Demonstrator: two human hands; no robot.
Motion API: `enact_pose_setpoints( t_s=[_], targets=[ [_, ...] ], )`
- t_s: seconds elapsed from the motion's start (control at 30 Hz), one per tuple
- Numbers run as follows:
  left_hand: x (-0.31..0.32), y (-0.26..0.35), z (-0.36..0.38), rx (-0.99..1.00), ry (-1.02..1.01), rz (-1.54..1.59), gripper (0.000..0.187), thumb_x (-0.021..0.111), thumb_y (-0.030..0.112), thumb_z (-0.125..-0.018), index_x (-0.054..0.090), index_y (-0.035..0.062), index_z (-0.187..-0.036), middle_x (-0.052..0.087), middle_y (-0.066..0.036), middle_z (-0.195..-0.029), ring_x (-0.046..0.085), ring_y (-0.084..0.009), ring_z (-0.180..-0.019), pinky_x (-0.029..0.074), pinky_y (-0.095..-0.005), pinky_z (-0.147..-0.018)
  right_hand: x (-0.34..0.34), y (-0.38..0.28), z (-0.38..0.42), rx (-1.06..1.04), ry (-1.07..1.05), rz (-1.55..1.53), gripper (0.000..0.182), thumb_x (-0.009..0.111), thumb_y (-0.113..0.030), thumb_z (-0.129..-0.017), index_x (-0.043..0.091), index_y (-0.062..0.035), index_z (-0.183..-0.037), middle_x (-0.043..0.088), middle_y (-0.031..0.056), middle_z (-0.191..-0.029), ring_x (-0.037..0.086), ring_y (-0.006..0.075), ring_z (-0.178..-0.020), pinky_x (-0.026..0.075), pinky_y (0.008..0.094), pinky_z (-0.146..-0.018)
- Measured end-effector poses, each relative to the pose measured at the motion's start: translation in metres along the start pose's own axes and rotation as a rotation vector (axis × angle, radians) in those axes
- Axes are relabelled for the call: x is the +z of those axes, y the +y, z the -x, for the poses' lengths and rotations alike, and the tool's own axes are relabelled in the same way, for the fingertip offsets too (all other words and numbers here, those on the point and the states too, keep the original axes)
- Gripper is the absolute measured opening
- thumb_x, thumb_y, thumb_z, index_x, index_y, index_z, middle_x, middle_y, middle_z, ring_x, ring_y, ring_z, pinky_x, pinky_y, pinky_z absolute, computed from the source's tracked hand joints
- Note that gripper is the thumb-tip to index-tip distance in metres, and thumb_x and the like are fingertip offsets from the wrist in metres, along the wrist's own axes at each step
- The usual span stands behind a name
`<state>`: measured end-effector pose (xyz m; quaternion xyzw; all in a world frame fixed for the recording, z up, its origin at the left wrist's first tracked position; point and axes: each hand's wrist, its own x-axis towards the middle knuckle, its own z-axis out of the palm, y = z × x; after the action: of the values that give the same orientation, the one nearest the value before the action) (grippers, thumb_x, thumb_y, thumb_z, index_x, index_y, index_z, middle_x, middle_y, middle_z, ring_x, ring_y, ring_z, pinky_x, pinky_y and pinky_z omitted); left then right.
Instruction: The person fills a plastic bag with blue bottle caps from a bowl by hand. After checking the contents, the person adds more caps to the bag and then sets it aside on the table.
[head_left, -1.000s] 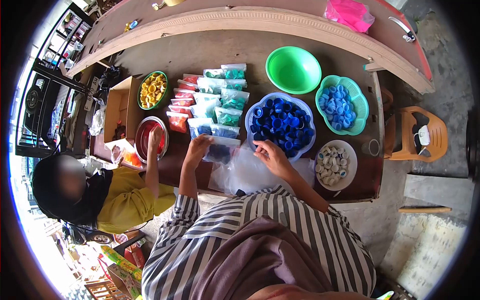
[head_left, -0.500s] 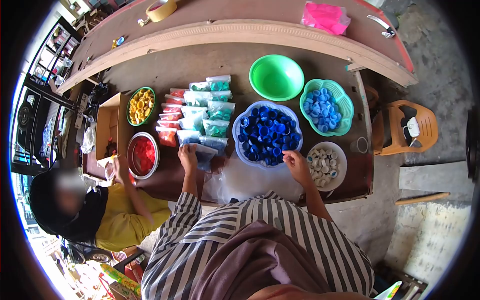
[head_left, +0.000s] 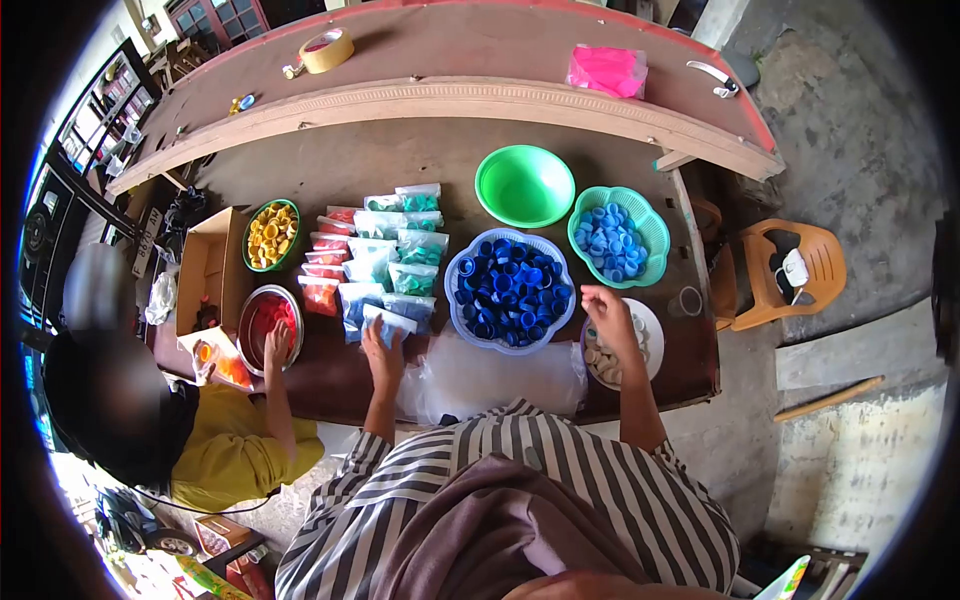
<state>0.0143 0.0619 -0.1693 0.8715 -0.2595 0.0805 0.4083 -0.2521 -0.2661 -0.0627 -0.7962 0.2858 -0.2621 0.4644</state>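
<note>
My left hand [head_left: 382, 360] grips a small clear plastic bag [head_left: 392, 322] at the near end of the rows of filled bags. Its contents are hard to make out; neighbouring bags [head_left: 408, 308] hold blue caps. My right hand [head_left: 612, 322] is raised with loosely stretched fingers and nothing visible in them. It hovers over the left part of a white bowl [head_left: 655, 345] of white caps, just right of a pale blue basket [head_left: 566, 305] full of dark blue caps [head_left: 508, 288]. A stack of flat clear plastic bags [head_left: 490, 375] lies between my forearms.
A co-worker's hand [head_left: 277, 348] reaches into a steel bowl [head_left: 296, 335] of red caps at left. Around stand a cardboard box [head_left: 215, 262], a bowl of yellow caps [head_left: 270, 237], a green basin [head_left: 525, 187] and a turquoise basket [head_left: 655, 235] of light blue caps. A raised shelf [head_left: 430, 95] spans the back.
My right hand has moved from the dark blue caps' edge to over the white bowl. My left hand still has the bag. The co-worker's hand has reached into the red caps. The view has shifted.
</note>
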Motion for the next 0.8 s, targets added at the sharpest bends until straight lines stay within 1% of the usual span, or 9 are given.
enact_pose_setpoints(
  t_s=[0.13, 0.23, 0.3, 0.47, 0.57, 0.6, 0.67, 0.73, 0.8],
  targets=[
    [0.002, 0.032, 0.026, 0.060, -0.150, 0.102, 0.049, 0.067, 0.014, -0.085, 0.049, 0.0031, -0.129, 0.055, -0.021, -0.115, 0.051, -0.0375, -0.107, 0.040, -0.0461, -0.093, -0.030, -0.029, -0.049, -0.142, 0.032, 0.037, 0.014, 0.063, -0.002, -0.087, 0.062, -0.0022, -0.102, 0.067, 0.0118, -0.111, 0.065, 0.0203, -0.096, 0.052, 0.0303, -0.080],
    [-0.002, 0.050, 0.034, 0.085, -0.168, 0.138, 0.048, 0.067, 0.008, -0.082, 0.051, 0.0034, -0.126, 0.058, -0.018, -0.109, 0.054, -0.0361, -0.102, 0.041, -0.0451, -0.091, -0.054, -0.085, -0.085, -0.222, 0.078, 0.073, 0.014, 0.060, -0.005, -0.089, 0.063, -0.0031, -0.103, 0.066, 0.0096, -0.108, 0.065, 0.0212, -0.094, 0.051, 0.0317, -0.080],
    [-0.005, 0.054, 0.041, 0.121, -0.164, 0.186, 0.041, 0.067, 0.004, -0.080, 0.056, 0.0043, -0.120, 0.059, -0.016, -0.107, 0.056, -0.0341, -0.099, 0.042, -0.0430, -0.090, -0.072, -0.112, -0.116, -0.473, 0.138, 0.255, 0.019, 0.063, -0.005, -0.087, 0.065, -0.0046, -0.106, 0.064, 0.0086, -0.104, 0.064, 0.0215, -0.098, 0.051, 0.0319, -0.082],
    [-0.015, 0.049, 0.045, 0.169, -0.155, 0.158, 0.029, 0.067, 0.000, -0.080, 0.061, 0.0051, -0.108, 0.061, -0.014, -0.104, 0.060, -0.0296, -0.089, 0.049, -0.0368, -0.079, -0.080, -0.193, -0.147, -0.582, 0.229, 0.314, 0.020, 0.064, -0.005, -0.087, 0.065, -0.0060, -0.106, 0.063, 0.0093, -0.105, 0.064, 0.0219, -0.093, 0.051, 0.0309, -0.080],
    [-0.022, 0.045, 0.055, 0.117, -0.166, 0.144, 0.025, 0.069, 0.002, -0.078, 0.065, 0.0065, -0.103, 0.064, -0.013, -0.102, 0.060, -0.0304, -0.092, 0.048, -0.0392, -0.082, -0.048, -0.196, -0.121, -0.391, 0.020, 0.132, 0.015, 0.062, -0.005, -0.088, 0.065, -0.0055, -0.103, 0.064, 0.0097, -0.096, 0.064, 0.0204, -0.089, 0.050, 0.0296, -0.077],
    [-0.022, 0.044, 0.059, 0.106, -0.163, 0.142, 0.025, 0.069, 0.002, -0.078, 0.065, 0.0065, -0.103, 0.064, -0.013, -0.102, 0.060, -0.0304, -0.092, 0.048, -0.0392, -0.082, -0.033, -0.176, -0.115, -0.586, -0.042, 0.236, 0.011, 0.061, -0.007, -0.089, 0.065, -0.0053, -0.100, 0.063, 0.0094, -0.093, 0.064, 0.0202, -0.086, 0.050, 0.0304, -0.075],
    [-0.022, 0.040, 0.071, 0.125, -0.190, 0.086, 0.026, 0.070, 0.003, -0.077, 0.064, 0.0062, -0.102, 0.064, -0.013, -0.103, 0.060, -0.0322, -0.096, 0.046, -0.0415, -0.085, 0.009, -0.137, -0.071, -0.217, -0.421, 0.063, 0.013, 0.066, -0.013, -0.086, 0.065, -0.0046, -0.096, 0.061, 0.0091, -0.092, 0.062, 0.0215, -0.086, 0.049, 0.0338, -0.078],
    [-0.018, 0.036, 0.083, 0.111, -0.228, 0.106, 0.027, 0.070, 0.004, -0.077, 0.065, 0.0070, -0.104, 0.063, -0.013, -0.106, 0.059, -0.0332, -0.100, 0.046, -0.0424, -0.087, 0.044, -0.076, -0.029, -0.368, -0.689, 0.213, 0.013, 0.067, -0.017, -0.084, 0.068, -0.0057, -0.091, 0.060, 0.0103, -0.091, 0.060, 0.0253, -0.092, 0.048, 0.0364, -0.081],
    [-0.015, 0.035, 0.094, 0.104, -0.269, 0.125, 0.029, 0.070, 0.006, -0.077, 0.066, 0.0078, -0.106, 0.063, -0.013, -0.109, 0.058, -0.0341, -0.103, 0.045, -0.0432, -0.090, 0.076, -0.012, 0.029, -0.200, -0.816, 0.262, 0.016, 0.068, -0.021, -0.083, 0.069, -0.0080, -0.092, 0.061, 0.0105, -0.093, 0.060, 0.0292, -0.092, 0.047, 0.0391, -0.084]
  ],
)
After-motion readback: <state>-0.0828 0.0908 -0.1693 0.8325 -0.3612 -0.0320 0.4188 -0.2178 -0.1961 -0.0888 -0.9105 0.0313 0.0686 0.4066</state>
